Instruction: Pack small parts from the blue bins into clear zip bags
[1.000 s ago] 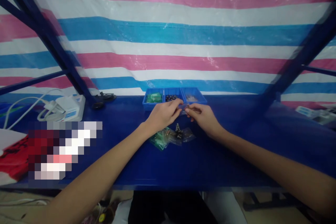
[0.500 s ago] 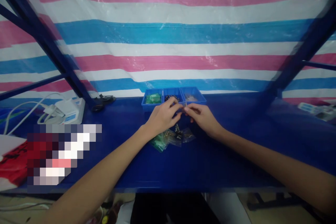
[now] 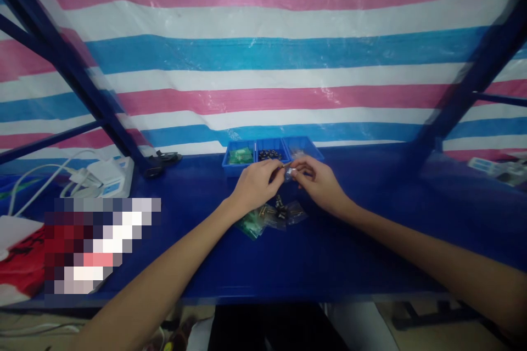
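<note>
Left hand (image 3: 255, 184) and right hand (image 3: 319, 181) together pinch a small packet (image 3: 289, 174) above filled bags (image 3: 272, 216).

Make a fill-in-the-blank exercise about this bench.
1. At the back of the table stand ____ blue bins.
2. The left bin holds ____ parts.
3. The left hand and right hand pinch a small part above clear ____ on the table.
Missing: three; green; bags.
</note>
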A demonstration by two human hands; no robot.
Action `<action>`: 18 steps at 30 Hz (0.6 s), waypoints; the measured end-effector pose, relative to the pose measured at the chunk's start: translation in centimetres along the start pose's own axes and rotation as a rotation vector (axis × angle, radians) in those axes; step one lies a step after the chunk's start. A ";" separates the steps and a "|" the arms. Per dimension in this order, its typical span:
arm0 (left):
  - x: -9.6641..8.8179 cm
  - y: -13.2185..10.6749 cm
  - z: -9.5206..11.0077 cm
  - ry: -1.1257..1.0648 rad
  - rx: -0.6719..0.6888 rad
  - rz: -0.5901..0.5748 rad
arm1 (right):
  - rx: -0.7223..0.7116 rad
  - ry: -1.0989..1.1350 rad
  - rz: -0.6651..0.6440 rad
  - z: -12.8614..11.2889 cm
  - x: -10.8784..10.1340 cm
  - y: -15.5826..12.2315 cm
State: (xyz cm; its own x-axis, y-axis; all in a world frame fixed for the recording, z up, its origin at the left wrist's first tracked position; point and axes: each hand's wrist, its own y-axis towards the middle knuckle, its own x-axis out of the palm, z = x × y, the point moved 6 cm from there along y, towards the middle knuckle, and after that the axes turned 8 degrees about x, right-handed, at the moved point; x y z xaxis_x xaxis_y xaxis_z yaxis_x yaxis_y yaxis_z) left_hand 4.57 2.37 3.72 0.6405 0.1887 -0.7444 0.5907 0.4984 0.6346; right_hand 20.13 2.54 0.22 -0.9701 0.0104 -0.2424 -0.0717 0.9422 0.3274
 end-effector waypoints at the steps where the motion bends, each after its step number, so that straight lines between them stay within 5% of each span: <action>1: -0.1 0.1 -0.1 -0.048 -0.028 0.013 | -0.016 -0.006 0.004 -0.1 0.0 -0.1; 7: 0.1 0.1 -1.0 -0.258 -0.152 0.032 | -0.148 -0.201 0.053 -1.6 -0.2 -0.6; 18: 0.7 0.2 -1.8 -0.440 -0.265 -0.149 | -0.188 -0.277 0.108 -2.4 -0.6 -0.7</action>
State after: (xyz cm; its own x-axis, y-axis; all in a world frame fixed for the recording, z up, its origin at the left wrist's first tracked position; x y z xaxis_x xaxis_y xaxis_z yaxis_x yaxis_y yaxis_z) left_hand 4.27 4.08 2.96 0.7381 -0.2444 -0.6289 0.5830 0.7003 0.4120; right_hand 20.22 1.07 2.36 -0.8767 0.2212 -0.4273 -0.0388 0.8527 0.5210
